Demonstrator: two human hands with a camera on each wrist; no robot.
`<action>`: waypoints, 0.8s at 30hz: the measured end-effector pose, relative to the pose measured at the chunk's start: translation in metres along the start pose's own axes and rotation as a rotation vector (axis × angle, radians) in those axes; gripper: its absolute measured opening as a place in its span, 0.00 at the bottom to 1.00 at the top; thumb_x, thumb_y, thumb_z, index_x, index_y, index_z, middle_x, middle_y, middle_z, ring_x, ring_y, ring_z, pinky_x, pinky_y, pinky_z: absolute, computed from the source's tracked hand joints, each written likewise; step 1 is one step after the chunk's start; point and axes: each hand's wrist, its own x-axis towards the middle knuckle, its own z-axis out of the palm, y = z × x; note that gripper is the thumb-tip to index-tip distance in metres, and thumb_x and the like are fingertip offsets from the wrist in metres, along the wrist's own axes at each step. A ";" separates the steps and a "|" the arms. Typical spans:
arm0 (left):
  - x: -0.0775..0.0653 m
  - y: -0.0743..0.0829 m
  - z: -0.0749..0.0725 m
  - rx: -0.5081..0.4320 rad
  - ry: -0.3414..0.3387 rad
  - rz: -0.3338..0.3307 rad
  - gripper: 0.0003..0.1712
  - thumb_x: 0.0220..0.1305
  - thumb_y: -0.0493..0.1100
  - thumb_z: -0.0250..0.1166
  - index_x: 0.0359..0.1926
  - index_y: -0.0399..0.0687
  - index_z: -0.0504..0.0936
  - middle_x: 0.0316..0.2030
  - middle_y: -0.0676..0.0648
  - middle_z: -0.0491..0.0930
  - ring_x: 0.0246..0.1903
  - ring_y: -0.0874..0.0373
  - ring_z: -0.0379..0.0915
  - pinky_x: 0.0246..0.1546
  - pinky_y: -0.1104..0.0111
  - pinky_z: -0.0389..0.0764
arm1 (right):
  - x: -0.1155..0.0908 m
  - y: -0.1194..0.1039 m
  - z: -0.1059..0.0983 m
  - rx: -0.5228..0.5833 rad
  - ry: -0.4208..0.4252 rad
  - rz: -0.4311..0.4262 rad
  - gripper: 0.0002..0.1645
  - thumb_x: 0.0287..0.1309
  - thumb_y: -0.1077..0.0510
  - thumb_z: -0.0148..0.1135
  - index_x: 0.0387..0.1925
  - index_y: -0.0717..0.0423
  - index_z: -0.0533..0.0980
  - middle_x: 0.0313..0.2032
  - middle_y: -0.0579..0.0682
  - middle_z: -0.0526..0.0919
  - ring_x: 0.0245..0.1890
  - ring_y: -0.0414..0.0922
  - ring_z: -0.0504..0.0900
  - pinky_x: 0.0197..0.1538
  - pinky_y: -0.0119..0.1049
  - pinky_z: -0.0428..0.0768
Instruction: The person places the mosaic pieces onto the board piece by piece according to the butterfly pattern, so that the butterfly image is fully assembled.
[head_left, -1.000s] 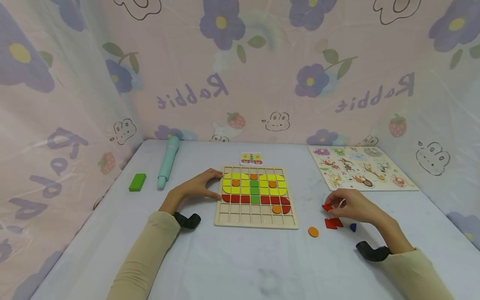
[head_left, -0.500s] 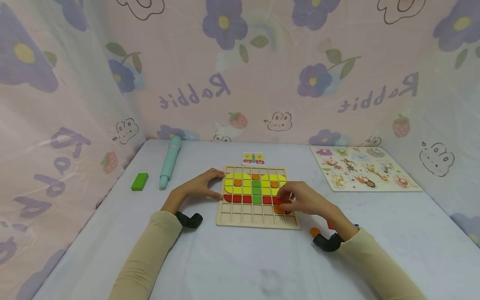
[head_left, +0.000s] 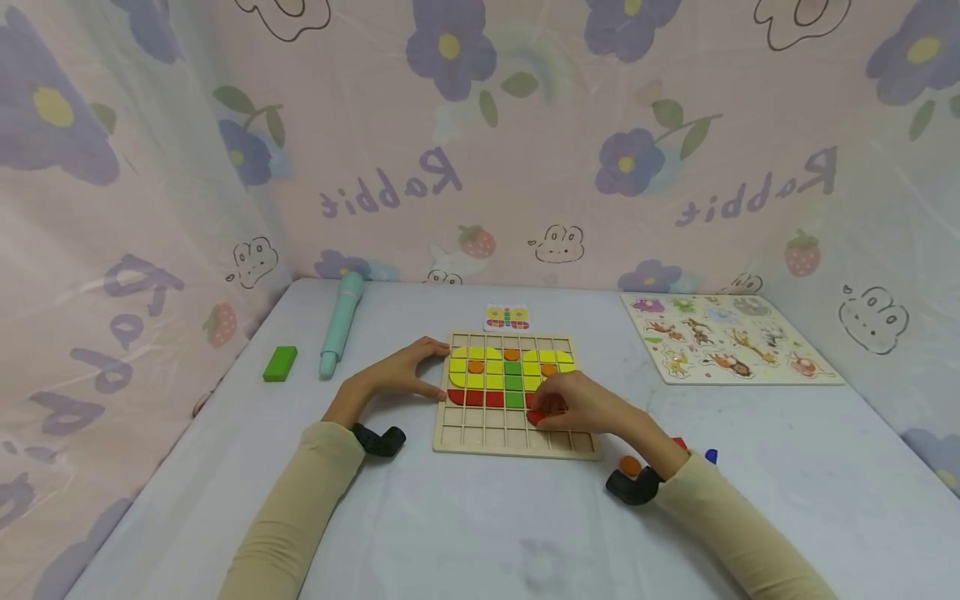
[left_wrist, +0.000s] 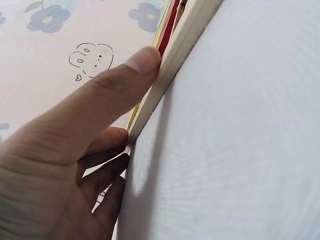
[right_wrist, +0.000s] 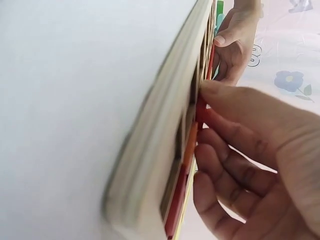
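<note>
A square wooden grid board (head_left: 480, 437) lies on the table, with yellow, green, red and orange pieces set in its cells. My left hand (head_left: 401, 371) rests against the board's left side, thumb and fingers spread along the edge. In the left wrist view the thumb (left_wrist: 144, 61) touches the wooden rim. My right hand (head_left: 585, 402) is over the right half of the board and pinches a small red tile (head_left: 535, 417) between thumb and fingers. That tile is just below the red row, right of the green column. The hand hides several cells there.
Behind the board lies a small pattern card (head_left: 507, 317). An orange disc (head_left: 630, 465), a red tile (head_left: 679, 443) and a blue piece (head_left: 711, 456) lie by the right wrist. An animal puzzle board (head_left: 727, 342), a mint-green tube (head_left: 341, 325) and a green block (head_left: 280, 364) stand farther out.
My right hand picked up a red tile from the loose pieces, carried it left over the board, and has moved a little farther left. The left hand stays at the board's edge.
</note>
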 end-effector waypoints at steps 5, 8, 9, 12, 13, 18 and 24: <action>0.000 0.000 0.000 0.001 0.000 0.012 0.47 0.45 0.54 0.74 0.64 0.42 0.66 0.63 0.45 0.63 0.66 0.51 0.53 0.68 0.57 0.52 | 0.001 0.002 0.001 -0.013 -0.001 -0.001 0.12 0.48 0.55 0.71 0.35 0.54 0.80 0.29 0.42 0.79 0.28 0.37 0.75 0.34 0.29 0.78; 0.000 0.001 -0.001 0.002 -0.002 0.009 0.47 0.46 0.54 0.74 0.64 0.42 0.66 0.63 0.45 0.63 0.66 0.51 0.53 0.68 0.57 0.52 | 0.002 0.003 0.000 -0.020 -0.002 0.014 0.11 0.48 0.54 0.71 0.34 0.52 0.81 0.29 0.41 0.79 0.27 0.35 0.74 0.33 0.28 0.77; 0.000 0.001 -0.001 0.003 -0.002 0.007 0.47 0.46 0.54 0.74 0.64 0.42 0.66 0.63 0.45 0.63 0.66 0.51 0.53 0.68 0.57 0.52 | 0.002 0.003 0.000 -0.020 -0.001 0.018 0.11 0.48 0.54 0.71 0.34 0.52 0.81 0.28 0.40 0.79 0.27 0.35 0.74 0.33 0.28 0.77; 0.000 0.002 -0.001 0.005 -0.005 -0.003 0.47 0.46 0.54 0.74 0.64 0.42 0.65 0.63 0.45 0.62 0.66 0.51 0.53 0.68 0.57 0.52 | 0.002 0.003 0.000 -0.030 0.011 0.016 0.11 0.47 0.54 0.72 0.32 0.52 0.81 0.27 0.40 0.78 0.26 0.35 0.73 0.32 0.28 0.77; 0.000 0.002 -0.001 0.005 -0.005 -0.006 0.47 0.46 0.54 0.74 0.65 0.42 0.65 0.63 0.45 0.62 0.66 0.51 0.53 0.68 0.57 0.52 | 0.002 0.003 0.000 -0.035 0.014 0.017 0.11 0.47 0.53 0.72 0.32 0.52 0.81 0.26 0.39 0.78 0.25 0.35 0.73 0.31 0.28 0.76; 0.000 0.003 -0.001 0.002 -0.008 -0.014 0.47 0.46 0.54 0.74 0.65 0.43 0.65 0.63 0.45 0.62 0.67 0.51 0.52 0.68 0.56 0.51 | -0.001 0.001 -0.003 -0.038 0.021 0.033 0.11 0.47 0.54 0.72 0.32 0.52 0.81 0.26 0.39 0.77 0.26 0.36 0.73 0.31 0.28 0.76; -0.001 0.003 -0.001 0.001 -0.006 -0.001 0.47 0.46 0.54 0.74 0.65 0.42 0.65 0.63 0.45 0.62 0.66 0.50 0.53 0.68 0.56 0.52 | -0.021 0.006 -0.021 -0.002 0.070 0.083 0.12 0.49 0.54 0.70 0.36 0.54 0.80 0.31 0.42 0.80 0.31 0.39 0.75 0.37 0.32 0.78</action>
